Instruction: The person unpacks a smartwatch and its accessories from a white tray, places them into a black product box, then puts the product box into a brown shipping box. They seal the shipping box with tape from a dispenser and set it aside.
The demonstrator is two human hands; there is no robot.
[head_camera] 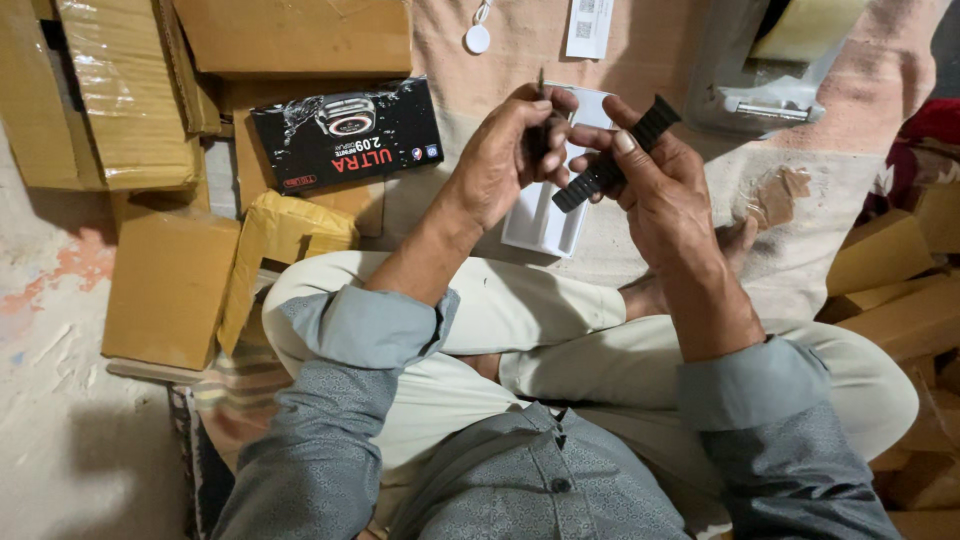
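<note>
Cardboard surrounds you on the floor: brown cartons (pixel 160 285) stack up along the left edge, and more boxes (pixel 900 290) crowd the right, with a pale peach cloth (pixel 640 40) spread between them. Just right of the left stack, a black product box (pixel 347 135) with a watch pictured on its lid lies flat on a carton. You sit cross-legged in light trousers and a grey shirt, both hands raised over your knees. Your left hand (pixel 505 160) is curled closed around a small dark piece (too hidden by the fingers to make out) and meets your right hand in the middle. Beneath them a white tray (pixel 545 215) rests on the cloth. Your right hand (pixel 665 195) grips a black ridged watch strap (pixel 615 155), thumb pressed on top, the strap running diagonally with both ends sticking out of your fingers. Farther right, a grey plastic case (pixel 765 85) sits open near the top edge.
</note>
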